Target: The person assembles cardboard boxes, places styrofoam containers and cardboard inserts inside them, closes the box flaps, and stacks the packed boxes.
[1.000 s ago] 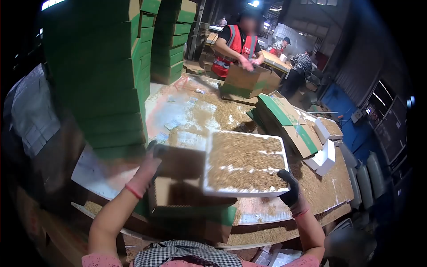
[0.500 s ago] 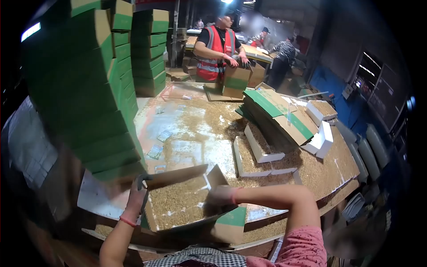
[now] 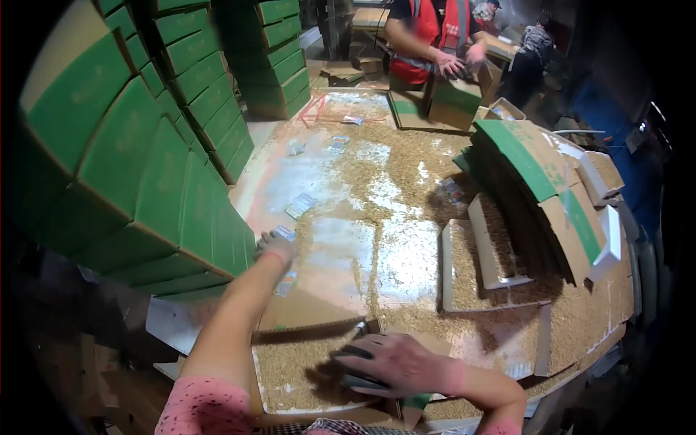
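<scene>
An open cardboard box (image 3: 312,312), filled with tan wood-shaving-like bits, sits at the near edge of the table. White edging shows among the bits. Over its right side lies my right hand (image 3: 399,362) in a worn, dark-tipped glove, fingers spread and holding nothing. Farther out, my left hand (image 3: 275,250) reaches past the box to a small printed packet (image 3: 285,233) and appears to touch it. Its fingers are blurred, so their grip is unclear. Another packet (image 3: 301,206) lies just beyond, and one more (image 3: 286,283) lies behind the box's raised flap.
Green-and-brown boxes (image 3: 145,181) are stacked high on the left. Flattened cartons (image 3: 536,167) lean at the right beside white foam trays (image 3: 457,268) holding bits. Across the table (image 3: 341,246), a person in a red vest (image 3: 442,32) handles a carton (image 3: 457,101). Others work behind.
My left hand has left the box's left side and reached forward to the packet. My right hand has shifted slightly and lies over the box's right side. The view has tilted down and turned left.
</scene>
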{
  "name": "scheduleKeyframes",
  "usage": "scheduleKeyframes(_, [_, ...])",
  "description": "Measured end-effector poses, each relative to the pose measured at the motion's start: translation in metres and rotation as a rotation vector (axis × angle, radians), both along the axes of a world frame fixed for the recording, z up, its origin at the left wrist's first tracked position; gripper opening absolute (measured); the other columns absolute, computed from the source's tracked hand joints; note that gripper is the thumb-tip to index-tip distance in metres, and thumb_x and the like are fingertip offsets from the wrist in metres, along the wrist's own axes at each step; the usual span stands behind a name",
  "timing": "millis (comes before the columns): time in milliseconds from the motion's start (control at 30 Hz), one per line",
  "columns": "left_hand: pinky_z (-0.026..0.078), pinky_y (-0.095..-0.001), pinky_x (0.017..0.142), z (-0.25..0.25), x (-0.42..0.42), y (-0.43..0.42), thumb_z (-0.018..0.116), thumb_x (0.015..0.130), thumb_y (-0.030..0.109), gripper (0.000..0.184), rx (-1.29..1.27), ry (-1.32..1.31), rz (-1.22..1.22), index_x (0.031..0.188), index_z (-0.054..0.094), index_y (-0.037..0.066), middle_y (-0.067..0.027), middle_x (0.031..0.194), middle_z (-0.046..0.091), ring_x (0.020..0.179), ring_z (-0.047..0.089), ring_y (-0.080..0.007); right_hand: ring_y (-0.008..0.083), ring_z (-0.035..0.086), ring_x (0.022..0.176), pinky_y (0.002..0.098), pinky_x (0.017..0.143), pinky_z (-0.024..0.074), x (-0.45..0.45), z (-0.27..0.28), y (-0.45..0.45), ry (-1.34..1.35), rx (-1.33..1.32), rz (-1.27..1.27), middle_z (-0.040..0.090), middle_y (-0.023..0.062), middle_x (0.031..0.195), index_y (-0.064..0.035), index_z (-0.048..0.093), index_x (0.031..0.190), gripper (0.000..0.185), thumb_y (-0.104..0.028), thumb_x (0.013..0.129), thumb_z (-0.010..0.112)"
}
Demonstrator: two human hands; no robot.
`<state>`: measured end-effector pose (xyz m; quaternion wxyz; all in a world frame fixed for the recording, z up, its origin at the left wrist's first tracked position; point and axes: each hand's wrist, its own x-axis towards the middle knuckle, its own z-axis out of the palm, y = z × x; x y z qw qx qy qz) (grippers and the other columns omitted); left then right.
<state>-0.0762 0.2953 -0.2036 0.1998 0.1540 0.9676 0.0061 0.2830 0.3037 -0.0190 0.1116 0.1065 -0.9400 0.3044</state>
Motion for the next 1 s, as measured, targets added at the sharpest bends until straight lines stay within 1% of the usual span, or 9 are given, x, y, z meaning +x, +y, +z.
scheduleKeyframes(67, [0.027,-0.0573,0.106,-0.006,0.035,0.006,0.046,0.091,0.042,0.07,-0.241,0.049,-0.232,0.144,0.027,0.0,-0.0248,0.145,0.027,0.131,0.026,-0.0456,0.0337,0.064,0.083,0.0411,0.069,0.0531,0.01,-0.005,0.021,0.048,-0.137,-0.047,0.062,0.0183,0.101,-0.0068,0.055,0.12,0.04,-0.027,0.086,0.063])
scheduleKeyframes(200, [0.041,-0.0458,0.096,-0.031,0.035,-0.004,0.051,0.089,0.031,0.041,0.035,0.055,-0.933,0.116,0.057,0.0,-0.0164,0.114,0.061,0.106,0.057,-0.0322,0.0347,0.065,0.08,0.0379,0.072,0.0546,0.009,-0.014,0.019,0.033,-0.336,-0.281,0.061,0.0179,0.108,-0.0081,0.055,0.122,0.044,-0.016,0.081,0.068])
scheduleKeyframes(433, [0.049,-0.0247,0.077,0.11,0.081,-0.03,0.063,0.092,0.017,0.018,1.159,-0.935,-0.311,0.1,0.063,0.001,-0.0023,0.09,0.063,0.079,0.056,-0.0091,0.0199,0.061,0.105,0.0324,0.088,0.0512,0.028,-0.017,0.02,0.172,-0.983,-0.551,0.062,0.0152,0.115,0.0014,0.055,0.124,0.033,-0.008,0.092,0.055])
scheduleKeyframes(533, [0.048,-0.0257,0.082,0.159,0.114,-0.047,0.062,0.092,0.015,0.018,1.264,-0.952,-0.41,0.101,0.062,0.0,-0.0029,0.091,0.062,0.083,0.056,-0.0097,0.0226,0.061,0.104,0.0334,0.088,0.0513,0.001,-0.007,0.012,0.375,-0.716,-0.863,0.062,0.0179,0.116,0.0043,0.05,0.129,0.052,-0.028,0.091,0.063])
scheduleKeyframes(633, [0.048,-0.0256,0.084,0.196,0.154,-0.063,0.059,0.091,0.01,0.016,1.206,-0.673,-0.63,0.101,0.061,-0.001,-0.0034,0.093,0.062,0.086,0.057,-0.0109,0.0152,0.062,0.086,0.0296,0.076,0.0526,-0.024,-0.012,0.023,0.084,-1.252,-0.658,0.064,0.0115,0.1,0.0037,0.053,0.122,0.052,-0.035,0.089,0.064])
scheduleKeyframes(733, [0.051,-0.0319,0.077,0.197,0.163,-0.086,0.064,0.085,0.002,0.054,1.314,-0.458,-0.6,0.134,0.044,0.009,-0.0084,0.114,0.054,0.097,0.056,-0.0158,0.0097,0.058,0.074,0.0261,0.066,0.0509,-0.036,-0.026,0.019,0.167,-1.13,-0.618,0.064,0.0057,0.09,0.001,0.061,0.109,0.034,-0.027,0.091,0.059])
scheduleKeyframes(800, [0.052,-0.0325,0.08,0.222,0.171,-0.11,0.061,0.088,0.004,0.079,1.376,-0.798,-0.344,0.15,0.015,0.022,-0.0138,0.136,0.038,0.108,0.053,-0.0249,0.0167,0.062,0.08,0.0317,0.074,0.052,-0.039,-0.027,0.009,0.212,-0.899,-0.487,0.066,0.0122,0.092,0.0006,0.061,0.109,0.042,-0.037,0.09,0.059])
scheduleKeyframes(933, [0.05,-0.025,0.07,0.203,0.171,-0.149,0.056,0.087,-0.001,0.012,1.176,-0.71,-0.46,0.098,0.06,-0.001,-0.0039,0.085,0.061,0.078,0.059,-0.0111,0.0361,0.062,0.099,0.0417,0.089,0.0476,-0.02,-0.019,-0.034,-0.176,-0.272,-0.578,0.065,0.0223,0.1,-0.0019,0.06,0.115,0.059,-0.051,0.082,0.064])
scheduleKeyframes(1000, [0.051,-0.029,0.076,0.189,0.178,-0.18,0.061,0.083,0.004,0.019,1.151,-0.811,-0.255,0.102,0.06,0.002,-0.0084,0.091,0.063,0.082,0.063,-0.0192,0.0368,0.061,0.1,0.0423,0.09,0.0473,0.015,-0.006,-0.033,-0.036,-0.143,-0.6,0.065,0.0216,0.103,-0.0053,0.06,0.116,0.056,-0.051,0.083,0.063])
